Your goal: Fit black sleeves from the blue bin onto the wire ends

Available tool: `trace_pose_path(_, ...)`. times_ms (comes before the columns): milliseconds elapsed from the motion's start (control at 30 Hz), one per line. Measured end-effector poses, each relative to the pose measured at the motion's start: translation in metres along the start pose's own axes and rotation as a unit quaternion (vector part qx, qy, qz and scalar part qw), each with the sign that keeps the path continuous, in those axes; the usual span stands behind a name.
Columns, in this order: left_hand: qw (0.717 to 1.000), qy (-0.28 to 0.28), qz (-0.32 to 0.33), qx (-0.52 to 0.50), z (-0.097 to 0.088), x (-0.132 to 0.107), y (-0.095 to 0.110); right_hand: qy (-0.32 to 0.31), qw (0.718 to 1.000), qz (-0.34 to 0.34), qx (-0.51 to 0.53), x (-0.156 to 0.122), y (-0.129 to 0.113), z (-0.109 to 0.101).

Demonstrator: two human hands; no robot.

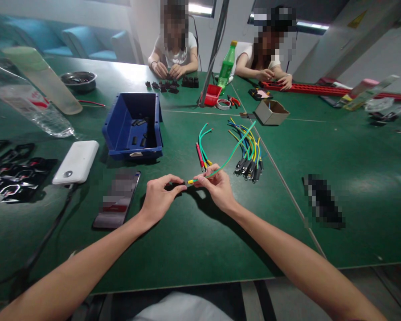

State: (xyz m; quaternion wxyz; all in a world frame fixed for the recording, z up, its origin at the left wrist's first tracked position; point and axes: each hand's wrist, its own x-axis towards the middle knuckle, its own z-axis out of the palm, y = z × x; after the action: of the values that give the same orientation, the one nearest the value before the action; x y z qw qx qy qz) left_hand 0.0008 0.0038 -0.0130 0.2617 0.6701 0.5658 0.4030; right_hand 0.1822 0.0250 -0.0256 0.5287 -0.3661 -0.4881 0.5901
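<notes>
My left hand (160,196) is closed in a pinch on a small black connector (177,186) just above the green table (194,240). My right hand (215,185) pinches the yellow-tipped end of a green wire (235,150), and that tip meets the connector between my two hands. The wire arcs up and away to the right. Behind my right hand lie a few loose wires (203,149), green, red and yellow. To their right is a bundle of coloured wires with black connectors (249,167) on their ends.
A blue bin (133,125) with black parts sits at the left centre, a white power bank (76,161) and a phone (118,200) nearer me. Two people work across the table, beside a green bottle (227,64), red box (212,94) and cardboard box (271,111).
</notes>
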Motion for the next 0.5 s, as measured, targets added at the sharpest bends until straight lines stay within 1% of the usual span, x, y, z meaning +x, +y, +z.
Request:
trace_pose_path(367,0.999,0.009,0.043,0.021,-0.0001,-0.0019,-0.0019,-0.003,1.000,0.003,-0.003,0.0011,-0.0010,-0.0004)
trace_pose_path(500,0.999,0.004,0.044,0.016,-0.0005,-0.0018,-0.0002,-0.005,1.000,0.013,-0.005,0.0006,-0.0015,-0.0003)
